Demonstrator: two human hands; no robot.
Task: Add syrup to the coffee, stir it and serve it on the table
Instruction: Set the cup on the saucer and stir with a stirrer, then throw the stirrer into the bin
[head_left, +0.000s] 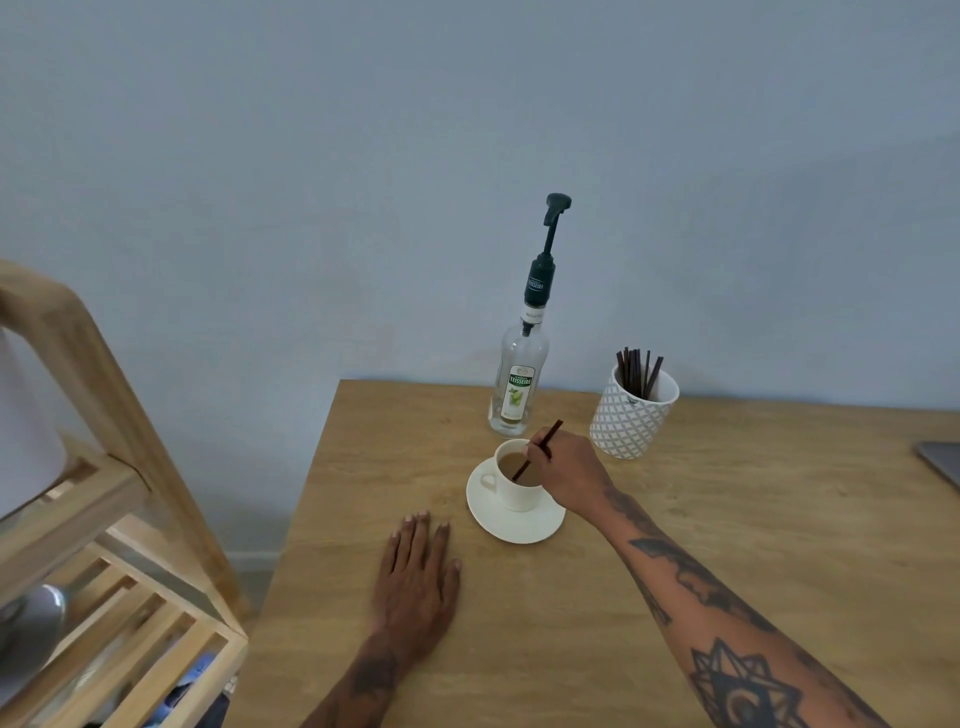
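The right hand (563, 470) pinched a stirrer (537, 450) dipped in the cup (514, 483), which stood on its saucer (511, 525) near the table's (675, 571) far-left corner, just before the syrup bottle (519, 379). The left hand (415, 577) lay flat, fingers spread, empty.

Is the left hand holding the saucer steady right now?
No, the left hand lies flat on the table, apart from the saucer.
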